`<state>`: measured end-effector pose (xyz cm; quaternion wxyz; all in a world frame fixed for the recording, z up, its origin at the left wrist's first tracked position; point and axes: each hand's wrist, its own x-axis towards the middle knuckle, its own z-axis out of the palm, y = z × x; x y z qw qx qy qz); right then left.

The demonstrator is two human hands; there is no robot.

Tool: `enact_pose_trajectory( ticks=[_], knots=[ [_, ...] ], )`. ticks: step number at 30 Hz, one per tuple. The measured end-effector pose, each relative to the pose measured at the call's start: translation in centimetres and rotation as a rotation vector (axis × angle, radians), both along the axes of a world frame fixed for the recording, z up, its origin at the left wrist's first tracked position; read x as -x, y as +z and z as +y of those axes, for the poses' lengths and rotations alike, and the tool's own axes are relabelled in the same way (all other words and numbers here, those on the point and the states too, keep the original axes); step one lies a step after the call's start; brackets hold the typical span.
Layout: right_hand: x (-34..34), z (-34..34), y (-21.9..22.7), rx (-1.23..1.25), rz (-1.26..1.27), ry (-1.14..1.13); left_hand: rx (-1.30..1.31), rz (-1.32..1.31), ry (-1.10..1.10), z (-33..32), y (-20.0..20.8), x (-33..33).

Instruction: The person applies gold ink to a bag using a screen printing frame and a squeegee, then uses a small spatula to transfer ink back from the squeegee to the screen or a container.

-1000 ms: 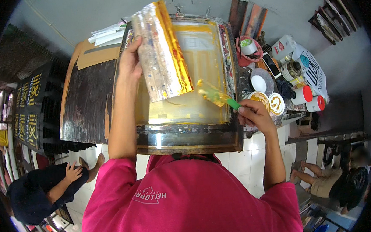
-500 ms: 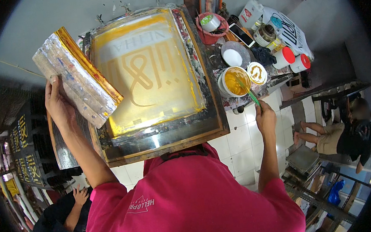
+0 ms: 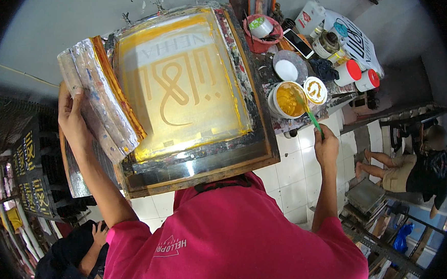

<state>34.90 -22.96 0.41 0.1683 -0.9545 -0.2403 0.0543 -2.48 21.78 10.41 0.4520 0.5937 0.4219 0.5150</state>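
Note:
My left hand [image 3: 73, 110] is closed around the wooden grip of a wide squeegee [image 3: 95, 93], its blade edge smeared with orange-yellow ink. The squeegee is held tilted over the left side of a printing screen [image 3: 204, 122], whose mesh carries a lettered stencil with yellow ink along its borders. On the right, my right hand [image 3: 326, 142] grips the end of a green spatula [image 3: 312, 118]. The spatula's far end, coated with yellow, is at the white tub of yellow ink [image 3: 288, 99]. How deep its tip sits cannot be made out.
Beside the tub lie an ink-smeared white lid [image 3: 314, 90] and a grey dish [image 3: 286, 68]. Behind them are a red basket [image 3: 263, 44], a phone [image 3: 298, 44] and red-lidded jars [image 3: 350, 72]. One person [image 3: 414, 168] is at far right, another [image 3: 70, 261] at lower left.
The squeegee has turned more upright in my left hand, its top swinging right. My right hand and spatula appear slightly farther right and lower; the whole view has shifted a little too.

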Motion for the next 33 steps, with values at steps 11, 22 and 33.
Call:
enact_pose_trajectory(
  ticks=[11,22,33],
  knots=[
    [-0.9,-1.5,-0.2,-0.029,0.109,0.010,-0.017,0.079,0.023,-0.1,0.0,0.8],
    [6.3,7.2,2.9,-0.782,0.826,0.175,-0.035,0.415,0.039,1.4,-1.1,0.9],
    [13.3,14.3,1.1,-0.676,0.858,0.120,0.035,0.619,-0.020,3.3,-3.9,0.1]
  ],
)
